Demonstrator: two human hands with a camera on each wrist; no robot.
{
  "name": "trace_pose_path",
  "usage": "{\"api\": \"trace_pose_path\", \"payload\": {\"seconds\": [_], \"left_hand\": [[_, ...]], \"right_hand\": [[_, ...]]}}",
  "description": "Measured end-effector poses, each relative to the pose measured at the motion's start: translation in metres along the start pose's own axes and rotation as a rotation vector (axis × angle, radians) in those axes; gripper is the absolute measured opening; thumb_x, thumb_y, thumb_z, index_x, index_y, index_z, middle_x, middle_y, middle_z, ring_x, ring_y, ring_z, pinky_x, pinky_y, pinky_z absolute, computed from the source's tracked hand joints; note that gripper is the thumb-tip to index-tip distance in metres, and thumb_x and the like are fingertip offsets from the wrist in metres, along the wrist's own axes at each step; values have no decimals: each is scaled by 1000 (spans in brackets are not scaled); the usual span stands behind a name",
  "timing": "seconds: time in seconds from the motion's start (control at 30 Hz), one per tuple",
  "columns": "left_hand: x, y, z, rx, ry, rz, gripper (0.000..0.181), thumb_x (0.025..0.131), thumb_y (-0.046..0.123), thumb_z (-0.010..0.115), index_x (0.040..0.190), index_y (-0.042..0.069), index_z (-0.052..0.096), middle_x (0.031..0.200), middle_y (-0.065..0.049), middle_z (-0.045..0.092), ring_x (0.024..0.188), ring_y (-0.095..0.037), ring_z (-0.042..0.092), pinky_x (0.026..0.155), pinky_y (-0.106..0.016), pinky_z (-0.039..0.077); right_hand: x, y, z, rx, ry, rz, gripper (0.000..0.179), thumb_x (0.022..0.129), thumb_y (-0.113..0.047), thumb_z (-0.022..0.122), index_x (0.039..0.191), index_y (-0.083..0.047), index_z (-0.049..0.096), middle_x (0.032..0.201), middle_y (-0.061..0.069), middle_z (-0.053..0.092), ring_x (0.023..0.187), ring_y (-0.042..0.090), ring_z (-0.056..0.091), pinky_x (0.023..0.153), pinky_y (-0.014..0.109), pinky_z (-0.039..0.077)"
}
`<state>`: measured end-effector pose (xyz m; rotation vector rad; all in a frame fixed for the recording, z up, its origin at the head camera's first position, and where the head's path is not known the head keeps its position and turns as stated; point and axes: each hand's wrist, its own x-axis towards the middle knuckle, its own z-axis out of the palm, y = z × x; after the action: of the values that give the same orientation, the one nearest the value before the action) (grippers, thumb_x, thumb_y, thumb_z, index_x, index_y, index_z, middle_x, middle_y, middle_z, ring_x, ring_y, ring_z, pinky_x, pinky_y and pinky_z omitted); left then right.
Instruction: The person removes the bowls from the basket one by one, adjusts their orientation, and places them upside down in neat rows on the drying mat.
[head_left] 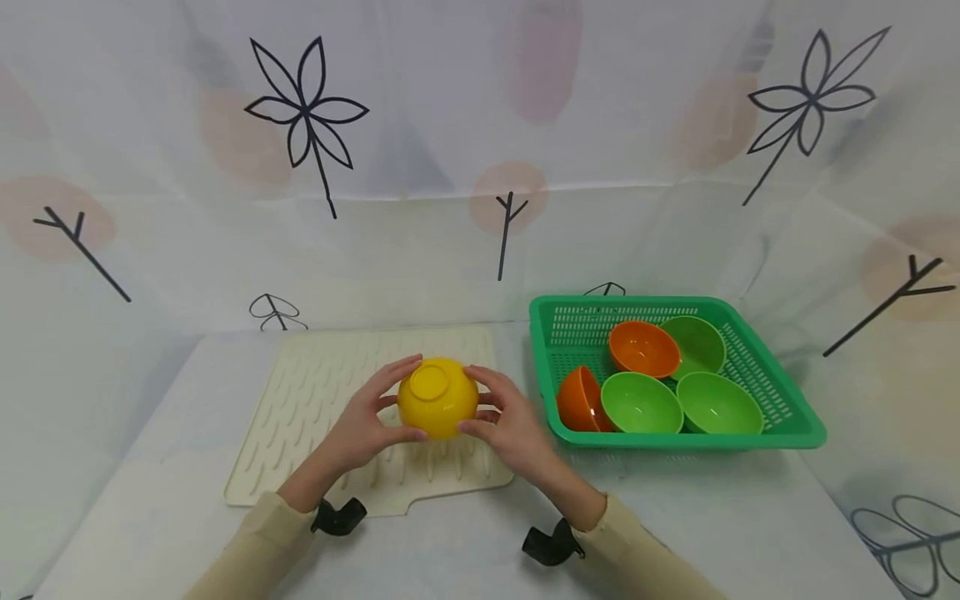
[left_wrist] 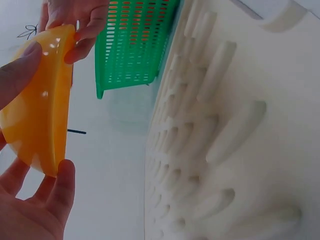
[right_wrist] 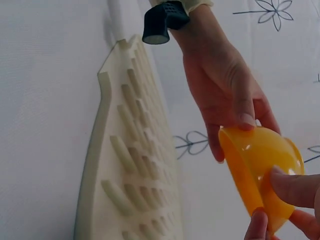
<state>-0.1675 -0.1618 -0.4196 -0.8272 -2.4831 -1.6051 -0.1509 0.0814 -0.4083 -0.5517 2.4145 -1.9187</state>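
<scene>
A yellow bowl is held upside down between both hands, its round foot facing up, above the cream drying mat with raised ridges. My left hand grips the bowl's left side, thumb low on the near side and fingers around the rim. On the opposite side my right hand pinches it between thumb and fingers. In both wrist views the bowl stands clear of the mat, its rim toward the ridges.
To the right stands a green plastic basket with slotted walls. Inside lie orange bowls and several green bowls. A white cloth with plant drawings hangs behind the table.
</scene>
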Motion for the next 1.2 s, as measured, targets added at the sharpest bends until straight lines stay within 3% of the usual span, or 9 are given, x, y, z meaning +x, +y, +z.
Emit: {"api": "trace_pose_path", "payload": {"seconds": [0.33, 0.53, 0.8, 1.03, 1.2], "left_hand": [[-9, -11, -21, 97, 73, -70, 84, 79, 21, 86, 150, 23, 44, 155, 0, 39, 137, -29, 40, 97, -57, 49], [-13, -20, -37, 112, 120, -93, 86, 77, 17, 87, 151, 20, 43, 155, -3, 40, 138, -30, 38, 95, -58, 50], [-16, -27, -51, 159, 186, -148, 82, 80, 15, 85, 150, 12, 42, 153, -12, 40, 134, -34, 40, 95, -59, 49], [-15, -46, -67, 190, 222, -168, 82, 81, 16, 85, 150, 9, 42, 152, -15, 40, 134, -37, 39, 96, -61, 47], [-12, -52, -76, 216, 247, -188, 81, 81, 14, 85, 149, 6, 42, 151, -17, 40, 133, -39, 39, 98, -63, 44]], "right_hand": [[16, 16, 37, 98, 91, 145, 54, 88, -4, 75, 138, -15, 57, 137, 8, 50, 100, 22, 64, 82, 27, 58], [29, 20, 57, 128, 110, 94, 49, 89, -8, 75, 135, -9, 58, 133, 10, 52, 101, 24, 65, 83, 27, 57], [36, 21, 75, 164, 15, 10, 52, 91, -1, 70, 140, 0, 52, 137, 15, 46, 117, 30, 60, 95, 31, 52], [49, 30, 89, 145, -77, -40, 53, 94, -3, 67, 144, 0, 49, 150, 10, 41, 129, 31, 51, 105, 44, 46], [60, 34, 97, 78, -121, -59, 51, 97, -7, 65, 144, 0, 48, 154, 7, 40, 134, 27, 47, 107, 38, 44]]}}
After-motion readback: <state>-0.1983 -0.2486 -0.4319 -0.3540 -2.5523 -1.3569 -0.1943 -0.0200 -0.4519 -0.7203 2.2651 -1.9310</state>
